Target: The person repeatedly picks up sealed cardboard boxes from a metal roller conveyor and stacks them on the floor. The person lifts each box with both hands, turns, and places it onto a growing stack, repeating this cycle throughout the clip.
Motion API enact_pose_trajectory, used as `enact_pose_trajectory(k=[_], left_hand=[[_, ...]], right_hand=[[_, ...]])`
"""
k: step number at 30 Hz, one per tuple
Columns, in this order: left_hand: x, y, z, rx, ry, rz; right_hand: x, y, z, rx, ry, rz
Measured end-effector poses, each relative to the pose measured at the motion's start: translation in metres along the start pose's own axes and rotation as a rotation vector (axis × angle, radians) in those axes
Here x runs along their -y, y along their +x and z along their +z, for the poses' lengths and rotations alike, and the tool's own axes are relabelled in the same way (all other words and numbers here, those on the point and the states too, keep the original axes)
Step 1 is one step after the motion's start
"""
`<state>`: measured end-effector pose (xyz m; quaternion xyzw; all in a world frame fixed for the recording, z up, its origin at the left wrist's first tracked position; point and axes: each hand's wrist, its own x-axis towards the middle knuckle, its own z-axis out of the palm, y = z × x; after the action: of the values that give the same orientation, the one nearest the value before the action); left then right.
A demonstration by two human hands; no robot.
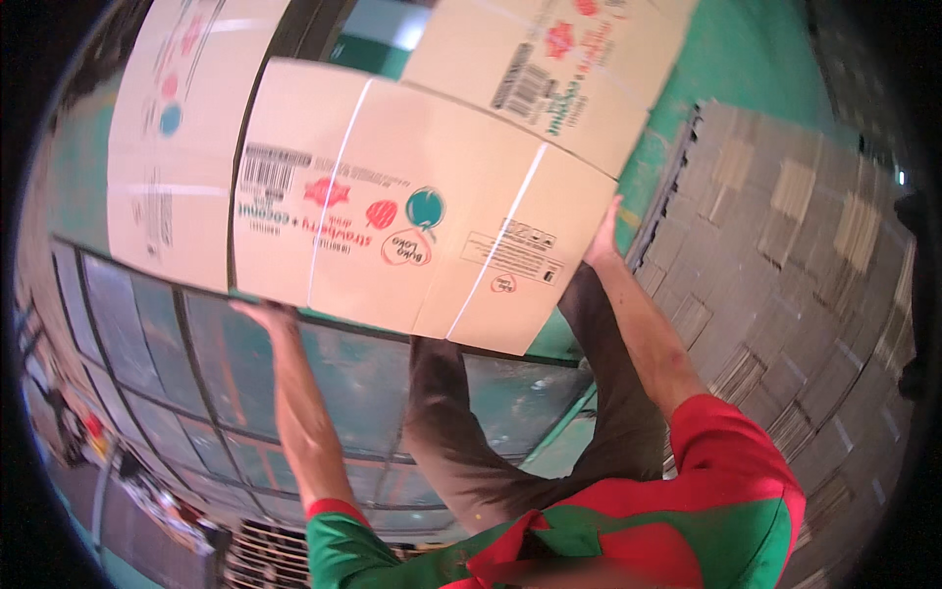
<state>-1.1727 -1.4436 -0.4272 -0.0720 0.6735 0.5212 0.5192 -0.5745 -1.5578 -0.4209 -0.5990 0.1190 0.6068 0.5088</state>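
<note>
box: big tan carton (422,211) held up at chest height, above the wrapped pallet load (294,393) – carried flat so the weight sits on the palms
left hand (263,312): under the carton's lower left edge, fingers spread flat against it
right hand (603,236): pressed on the right end, fingers together, steadying
labels: barcode patch upper left, red and teal round fruit marks mid-face, white strapping bands – more cartons (177,137) behind
right side: stack of flattened cardboard (785,255)
</note>
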Motion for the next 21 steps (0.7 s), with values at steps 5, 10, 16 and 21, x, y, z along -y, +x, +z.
enact_pose_trajectory(k=[5,10,16,21], left_hand=[[0.075,-0.121,-0.075,0.208,0.453,-0.275],[0.094,-0.290,-0.118,0.353,0.977,-0.473],[0.091,-0.456,-0.080,0.148,1.098,-0.550],[0.104,-0.503,0.023,0.437,1.161,-0.497]], right_hand=[[-0.014,-0.060,-0.025,-0.166,-0.128,0.006],[0.012,-0.153,-0.070,-0.132,-0.233,0.020],[0.120,-0.218,-0.093,-0.103,-0.421,-0.047],[0.194,-0.248,-0.136,-0.183,-0.354,-0.065]])
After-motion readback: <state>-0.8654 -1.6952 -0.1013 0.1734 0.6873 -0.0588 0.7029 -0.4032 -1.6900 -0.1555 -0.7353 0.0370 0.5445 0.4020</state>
